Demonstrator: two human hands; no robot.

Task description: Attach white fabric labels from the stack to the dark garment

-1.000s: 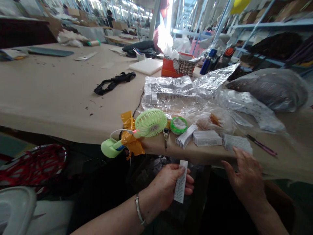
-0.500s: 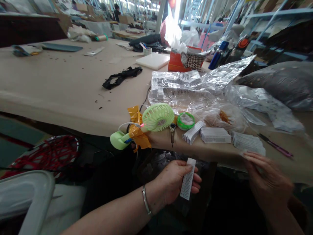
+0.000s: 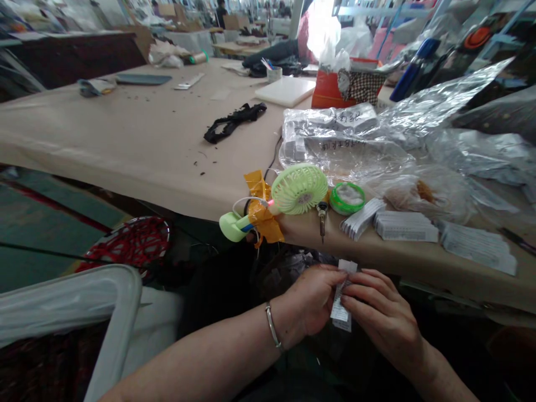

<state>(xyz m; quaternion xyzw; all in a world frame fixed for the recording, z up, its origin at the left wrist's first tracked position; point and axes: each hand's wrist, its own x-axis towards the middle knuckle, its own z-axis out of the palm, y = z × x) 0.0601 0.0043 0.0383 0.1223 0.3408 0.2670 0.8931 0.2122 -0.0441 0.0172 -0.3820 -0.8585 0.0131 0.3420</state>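
Printed white labels (image 3: 341,312) are held between both hands just below the table's front edge. My left hand (image 3: 314,296), with a bangle on the wrist, pinches them from the left. The fingers of my right hand (image 3: 381,312) press on them from the right. Above the hands, at the table edge, lie a fanned label stack (image 3: 363,219), a middle label stack (image 3: 405,226) and a right label stack (image 3: 478,245). A pointed metal tool (image 3: 322,222) hangs over the edge beside a green fan (image 3: 299,188).
Behind the stacks sit a green round tin (image 3: 347,197) and clear plastic bags (image 3: 343,151). An orange box (image 3: 335,89) and a black cloth strip (image 3: 234,121) lie farther back. A white bin (image 3: 129,301) stands at the lower left.
My right hand has moved left from the right label stack to the labels at my left hand and now touches them. The view has shifted, so the table things appear farther right.
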